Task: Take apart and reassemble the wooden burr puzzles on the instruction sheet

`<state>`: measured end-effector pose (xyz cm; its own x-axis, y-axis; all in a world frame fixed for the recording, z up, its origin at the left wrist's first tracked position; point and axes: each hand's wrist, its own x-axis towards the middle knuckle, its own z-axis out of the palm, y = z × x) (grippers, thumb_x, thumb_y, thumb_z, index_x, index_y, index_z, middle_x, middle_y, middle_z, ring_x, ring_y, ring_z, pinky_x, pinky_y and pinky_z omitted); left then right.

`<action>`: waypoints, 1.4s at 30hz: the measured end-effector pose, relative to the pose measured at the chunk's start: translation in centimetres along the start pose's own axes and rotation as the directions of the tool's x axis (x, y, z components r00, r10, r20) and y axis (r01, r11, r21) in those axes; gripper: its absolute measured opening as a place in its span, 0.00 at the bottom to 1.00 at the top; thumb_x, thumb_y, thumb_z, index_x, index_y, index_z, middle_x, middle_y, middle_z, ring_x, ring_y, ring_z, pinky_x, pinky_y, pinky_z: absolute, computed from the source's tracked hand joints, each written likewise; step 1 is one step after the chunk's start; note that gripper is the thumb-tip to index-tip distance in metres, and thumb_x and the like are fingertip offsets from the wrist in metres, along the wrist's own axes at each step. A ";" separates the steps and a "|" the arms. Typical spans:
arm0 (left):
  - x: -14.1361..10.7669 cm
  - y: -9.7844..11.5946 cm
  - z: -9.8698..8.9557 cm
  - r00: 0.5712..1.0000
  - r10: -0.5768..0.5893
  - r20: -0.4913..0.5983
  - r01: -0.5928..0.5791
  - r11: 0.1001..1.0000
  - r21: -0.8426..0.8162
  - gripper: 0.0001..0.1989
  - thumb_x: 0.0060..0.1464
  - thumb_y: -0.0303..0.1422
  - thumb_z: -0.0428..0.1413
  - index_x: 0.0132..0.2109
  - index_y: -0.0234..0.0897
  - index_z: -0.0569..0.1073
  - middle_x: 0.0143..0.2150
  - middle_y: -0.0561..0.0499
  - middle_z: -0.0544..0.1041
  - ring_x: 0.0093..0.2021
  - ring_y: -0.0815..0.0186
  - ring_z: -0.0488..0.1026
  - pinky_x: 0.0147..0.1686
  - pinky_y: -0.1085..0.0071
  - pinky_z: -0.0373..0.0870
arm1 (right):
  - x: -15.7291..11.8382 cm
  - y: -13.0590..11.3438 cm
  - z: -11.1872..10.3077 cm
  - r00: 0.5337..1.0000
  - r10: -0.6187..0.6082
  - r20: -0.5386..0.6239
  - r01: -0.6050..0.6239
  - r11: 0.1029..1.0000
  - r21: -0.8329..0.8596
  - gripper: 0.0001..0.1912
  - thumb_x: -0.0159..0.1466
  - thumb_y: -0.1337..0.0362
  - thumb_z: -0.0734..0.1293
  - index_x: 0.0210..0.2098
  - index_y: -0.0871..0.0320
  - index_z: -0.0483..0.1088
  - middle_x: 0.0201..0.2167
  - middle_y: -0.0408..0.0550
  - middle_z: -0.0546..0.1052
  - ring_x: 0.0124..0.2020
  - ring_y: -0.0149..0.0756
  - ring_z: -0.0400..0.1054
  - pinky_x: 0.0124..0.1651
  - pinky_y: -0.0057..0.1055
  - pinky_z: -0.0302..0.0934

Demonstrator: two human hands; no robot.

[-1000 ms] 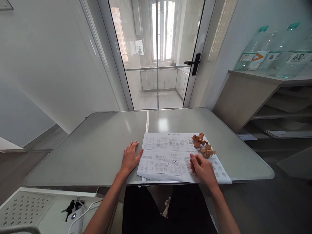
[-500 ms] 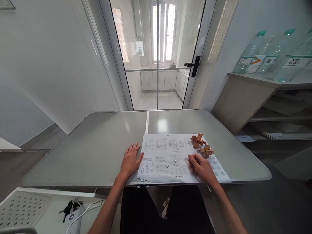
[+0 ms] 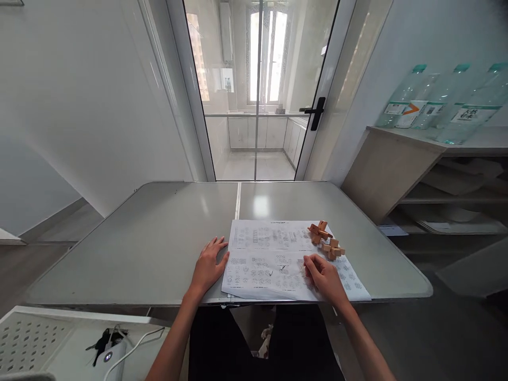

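Note:
A printed paper sheet (image 3: 248,248) with small diagrams lies on the grey table (image 3: 159,238). My left hand (image 3: 207,269) rests flat beside the sheet's left edge, fingers spread and nothing held. Over the right part of the paper, my right hand (image 3: 324,276) has its thumb and fingers pinched together; whatever may be in them is hidden. Just beyond that hand, two interlocking wooden puzzles sit on the sheet's right side: a reddish-brown puzzle (image 3: 318,233) and, nearer to me, a lighter wooden puzzle (image 3: 333,249).
At lower left is a white tray (image 3: 34,349) with keys (image 3: 103,341) and a white power bank (image 3: 109,362) with a cable. A shelf unit (image 3: 397,164) stands at right, topped by clear bottles (image 3: 405,100). Behind the table is a glass door (image 3: 273,132).
The camera view has tilted slightly, shifting the scene a little. Both hands, the paper and the wooden puzzles keep nearly the same places relative to each other.

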<state>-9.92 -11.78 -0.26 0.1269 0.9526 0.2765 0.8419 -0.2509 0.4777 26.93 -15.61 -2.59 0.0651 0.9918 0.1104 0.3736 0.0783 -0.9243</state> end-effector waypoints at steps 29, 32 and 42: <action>-0.2 0.2 -0.3 1.000 -0.013 0.004 0.013 0.999 -0.041 0.17 0.67 0.42 0.50 0.57 0.46 0.76 0.68 0.52 0.72 0.73 0.55 0.60 0.71 0.49 0.59 | -0.1 -0.2 0.0 0.999 0.033 -0.016 -0.032 0.999 0.022 0.28 0.68 0.36 0.60 0.29 0.53 0.66 0.21 0.43 0.72 0.19 0.36 0.64 0.24 0.31 0.59; -0.2 0.2 -0.3 1.000 -0.008 0.001 0.008 0.999 -0.041 0.17 0.67 0.42 0.50 0.57 0.45 0.76 0.68 0.51 0.72 0.73 0.55 0.61 0.71 0.49 0.59 | -0.1 -0.1 0.0 0.999 0.033 -0.017 -0.033 0.999 0.012 0.28 0.68 0.36 0.60 0.29 0.53 0.67 0.21 0.43 0.72 0.19 0.36 0.64 0.24 0.31 0.59; -0.2 0.5 -0.5 1.000 -0.016 0.018 0.017 0.999 -0.034 0.18 0.68 0.43 0.49 0.58 0.45 0.75 0.68 0.51 0.71 0.73 0.55 0.60 0.71 0.49 0.58 | -0.1 -0.3 -0.1 0.999 0.019 -0.032 -0.018 1.000 0.025 0.27 0.68 0.37 0.61 0.29 0.54 0.68 0.21 0.43 0.73 0.19 0.35 0.64 0.25 0.31 0.59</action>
<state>-9.75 -12.17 0.37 0.1228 0.9594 0.2538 0.8255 -0.2407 0.5105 26.91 -15.75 -2.24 0.1017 0.9893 0.1043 0.3489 0.0628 -0.9351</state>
